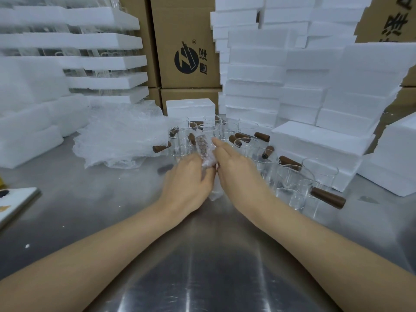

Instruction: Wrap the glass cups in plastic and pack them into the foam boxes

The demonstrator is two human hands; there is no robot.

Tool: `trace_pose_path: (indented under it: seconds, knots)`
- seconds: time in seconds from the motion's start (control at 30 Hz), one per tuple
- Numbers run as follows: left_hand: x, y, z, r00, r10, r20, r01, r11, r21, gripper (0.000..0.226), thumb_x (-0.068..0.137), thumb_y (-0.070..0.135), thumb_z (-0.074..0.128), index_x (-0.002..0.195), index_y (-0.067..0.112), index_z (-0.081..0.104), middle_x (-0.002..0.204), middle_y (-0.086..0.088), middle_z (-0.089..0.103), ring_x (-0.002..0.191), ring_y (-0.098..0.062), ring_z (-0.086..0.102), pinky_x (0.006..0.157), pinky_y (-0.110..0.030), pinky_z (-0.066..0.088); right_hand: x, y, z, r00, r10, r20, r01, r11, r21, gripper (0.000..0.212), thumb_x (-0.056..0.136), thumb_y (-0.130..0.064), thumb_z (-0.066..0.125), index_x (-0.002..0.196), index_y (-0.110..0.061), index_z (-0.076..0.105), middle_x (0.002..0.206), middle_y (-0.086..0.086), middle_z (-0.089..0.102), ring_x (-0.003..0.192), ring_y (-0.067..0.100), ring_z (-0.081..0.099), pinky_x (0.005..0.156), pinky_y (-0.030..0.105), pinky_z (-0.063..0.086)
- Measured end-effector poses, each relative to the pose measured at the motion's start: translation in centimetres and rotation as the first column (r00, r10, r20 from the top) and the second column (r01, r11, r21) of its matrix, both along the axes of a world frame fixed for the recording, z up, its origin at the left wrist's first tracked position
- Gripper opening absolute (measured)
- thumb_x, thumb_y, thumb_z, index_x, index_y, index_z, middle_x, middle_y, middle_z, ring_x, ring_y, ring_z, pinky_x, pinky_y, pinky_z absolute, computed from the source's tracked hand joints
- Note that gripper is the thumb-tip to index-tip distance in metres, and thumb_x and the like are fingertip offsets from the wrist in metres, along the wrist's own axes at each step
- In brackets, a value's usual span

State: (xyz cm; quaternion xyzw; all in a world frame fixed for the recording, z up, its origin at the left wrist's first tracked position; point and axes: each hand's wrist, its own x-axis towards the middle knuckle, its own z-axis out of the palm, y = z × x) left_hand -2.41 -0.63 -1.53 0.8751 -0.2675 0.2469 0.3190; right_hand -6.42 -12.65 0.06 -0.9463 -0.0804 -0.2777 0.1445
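left hand (pixel 188 179) grips the bubble-wrapped cup (pixel 205 152), right hand (pixel 237 168) presses it with straight fingers

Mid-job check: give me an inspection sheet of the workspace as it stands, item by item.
Surface: steel table, bare metal with a few white crumbs.
Job's things: wrapped cup between both hands; unwrapped glass cups with brown handles to the right; bubble wrap pile to the left; foam boxes stacked on both sides.
Clutter: white board at the left edge.
Hands: left hand grips the wrapped cup; right hand presses straight fingers against it.
Cables: nothing seen.
Surroundings: cardboard boxes stacked behind.
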Motion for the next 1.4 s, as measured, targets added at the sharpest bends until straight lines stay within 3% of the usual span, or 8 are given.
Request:
trace_pose_path:
  seconds: [0.17, 0.33, 0.57, 0.8, 1.0, 1.17, 1.27, 1.4]
  knots:
    - [0.2, -0.3, 0.3, 1.0, -0.016, -0.016, 0.015, 0.999, -0.051, 0.032, 0.093, 0.024, 0.049, 0.065, 0.029, 0.034, 0.064, 0.012, 0.041, 0.072, -0.026, 0.053, 0.055, -0.033, 0.03, 0.0, 0.2, -0.9, 0.996, 0.078, 0.035, -0.086, 0.884, 0.46, 0.054, 0.092, -0.003, 0.044, 0.144, -0.009, 0.033, 0.145, 0.005, 0.042, 0.131, 0.016, 0.041, 0.102, 0.013, 0.025]
    - [0.5, 0.0, 0.2, 0.995, -0.096, -0.003, 0.095, 0.994, -0.056, 0.021, 0.093, 0.014, 0.054, 0.072, 0.019, 0.051, 0.064, 0.008, 0.047, 0.062, -0.018, 0.051, 0.053, -0.024, 0.026, 0.4, -0.3, -1.1, 0.996, 0.08, -0.029, -0.066, 0.944, 0.323, 0.023, 0.092, 0.004, 0.037, 0.109, 0.002, 0.053, 0.087, 0.007, 0.055, 0.074, 0.02, 0.049, 0.066, 0.024, 0.032]
    - [0.6, 0.1, 0.5, 0.993, -0.115, -0.018, 0.113, 0.988, -0.106, 0.046, 0.083, 0.005, 0.06, 0.048, 0.026, 0.037, 0.043, 0.009, 0.041, 0.043, -0.008, 0.043, 0.045, -0.019, 0.028, 0.5, 0.0, -1.0, 1.0, 0.014, -0.015, -0.01, 0.972, 0.233, 0.023, 0.088, 0.01, 0.037, 0.093, 0.005, 0.059, 0.09, 0.016, 0.059, 0.079, 0.026, 0.055, 0.067, 0.031, 0.039]
    - [-0.2, -0.3, 0.4, 0.98, -0.191, -0.058, 0.183, 0.975, -0.123, 0.021, 0.089, 0.016, 0.053, 0.11, 0.018, 0.053, 0.087, 0.014, 0.058, 0.072, 0.0, 0.051, 0.06, -0.013, 0.033, 0.2, 0.4, -1.0, 0.999, 0.029, 0.021, -0.034, 0.939, 0.341, 0.026, 0.089, 0.006, 0.042, 0.112, 0.006, 0.053, 0.107, 0.019, 0.055, 0.099, 0.031, 0.052, 0.077, 0.019, 0.035]
    - [-0.4, -0.2, 0.3, 0.985, -0.173, 0.008, 0.173, 0.985, -0.019, 0.025, 0.087, 0.001, 0.047, 0.078, 0.022, 0.037, 0.068, 0.006, 0.047, 0.059, -0.018, 0.045, 0.054, -0.026, 0.026, 0.0, 0.9, -1.3, 0.999, 0.03, -0.032, -0.023, 0.982, 0.188, 0.047, 0.091, 0.001, 0.045, 0.136, 0.006, 0.032, 0.131, 0.02, 0.043, 0.113, 0.038, 0.047, 0.088, 0.037, 0.04]
    - [-0.2, -0.1, 0.6, 0.977, -0.214, -0.002, 0.213, 0.976, -0.038, 0.027, 0.087, -0.003, 0.045, 0.074, 0.021, 0.042, 0.064, 0.011, 0.048, 0.057, -0.008, 0.046, 0.053, -0.017, 0.031, 0.2, 0.7, -1.3, 0.992, 0.098, -0.079, -0.083, 0.98, 0.178, 0.059, 0.094, -0.001, 0.041, 0.148, -0.002, 0.018, 0.112, 0.015, 0.055, 0.095, 0.025, 0.058, 0.085, 0.034, 0.048]
    - [0.6, 0.1, 0.8, 0.98, -0.195, -0.031, 0.193, 0.98, -0.056, 0.015, 0.085, -0.005, 0.049, 0.081, 0.006, 0.059, 0.072, -0.004, 0.062, 0.063, -0.019, 0.055, 0.054, -0.022, 0.031, 0.0, 0.5, -1.1, 0.988, 0.129, -0.086, -0.083, 0.908, 0.41, 0.058, 0.093, -0.003, 0.041, 0.148, -0.004, 0.021, 0.093, 0.007, 0.059, 0.077, 0.019, 0.059, 0.064, 0.017, 0.045]
    - [1.6, 0.4, 0.9, 0.987, -0.14, -0.08, 0.131, 0.985, -0.114, 0.014, 0.086, -0.003, 0.054, 0.08, 0.003, 0.065, 0.067, -0.007, 0.065, 0.059, -0.017, 0.056, 0.054, -0.028, 0.04, 0.2, 0.4, -1.2, 0.993, 0.078, -0.093, -0.025, 0.881, 0.472, 0.023, 0.097, -0.012, 0.044, 0.115, -0.004, 0.056, 0.071, 0.002, 0.056, 0.06, 0.011, 0.051, 0.054, 0.026, 0.033]
